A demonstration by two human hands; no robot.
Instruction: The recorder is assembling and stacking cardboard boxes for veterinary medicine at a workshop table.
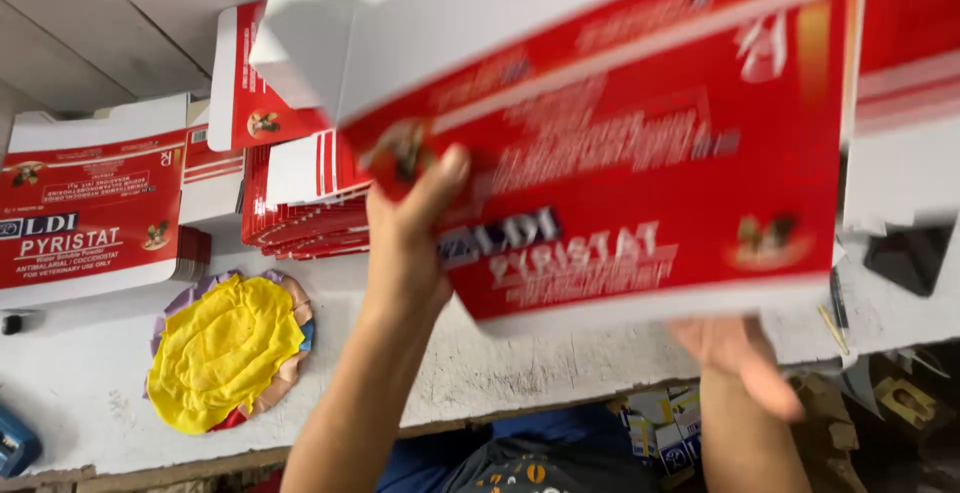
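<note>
I hold a flat red and white carton blank (640, 123) up in front of the camera; it is blurred by motion. My left hand (408, 243) grips its lower left corner, thumb on the printed face. My right hand (745, 358) is under its lower right edge, fingers partly hidden behind the card, so its hold is unclear. Behind the blank, a stack of the same flat cartons (300, 223) lies on the white worktable (90, 373).
Another pile of flat red cartons (95, 213) sits at the left. A round pad of yellow and coloured cloth (228, 348) lies near the table's front edge. A blue object (15, 443) is at the bottom left. A dark object (908, 253) lies at right.
</note>
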